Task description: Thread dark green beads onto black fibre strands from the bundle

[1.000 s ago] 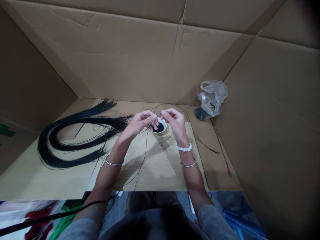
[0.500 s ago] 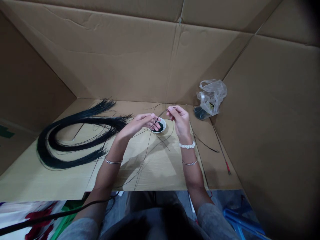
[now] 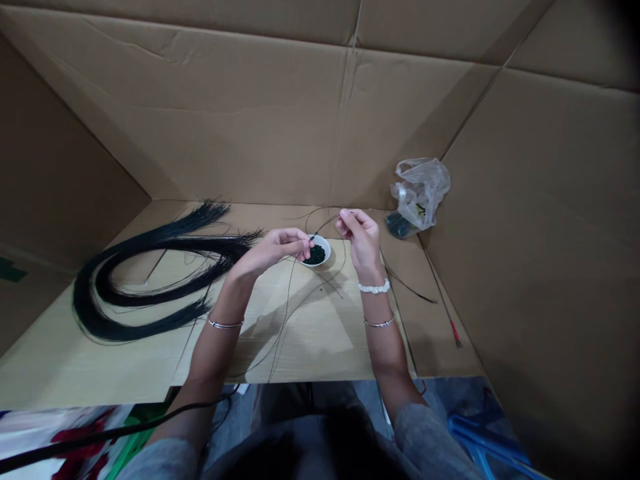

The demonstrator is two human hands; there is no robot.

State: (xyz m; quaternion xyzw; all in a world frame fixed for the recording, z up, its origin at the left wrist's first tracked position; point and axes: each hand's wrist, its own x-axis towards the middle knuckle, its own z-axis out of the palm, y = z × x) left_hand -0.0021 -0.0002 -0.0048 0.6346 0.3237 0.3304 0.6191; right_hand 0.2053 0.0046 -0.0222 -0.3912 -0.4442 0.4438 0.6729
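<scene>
My left hand (image 3: pixel 280 248) and my right hand (image 3: pixel 359 237) are raised over a small white bowl (image 3: pixel 325 245) of dark beads (image 3: pixel 315 255). Both pinch a thin black cord (image 3: pixel 327 221) stretched between them. The left fingertips pinch at a tiny dark bead on the cord, just above the bowl. The right hand's fingers are curled round the cord's other part. Loose lengths of the cord (image 3: pixel 287 307) hang down across the light wooden table (image 3: pixel 320 340).
A big looped bundle of black cords (image 3: pixel 145 273) lies at the left. A crumpled clear plastic bag (image 3: pixel 420 190) with dark contents sits at the back right. A thin red-tipped stick (image 3: pixel 447 310) lies beside the right cardboard wall (image 3: pixel 540 233). Cardboard walls surround the table.
My hands have drawn apart; the right one moved right and up with the cord. My left fingertips closed into a pinch at the cord above the bowl.
</scene>
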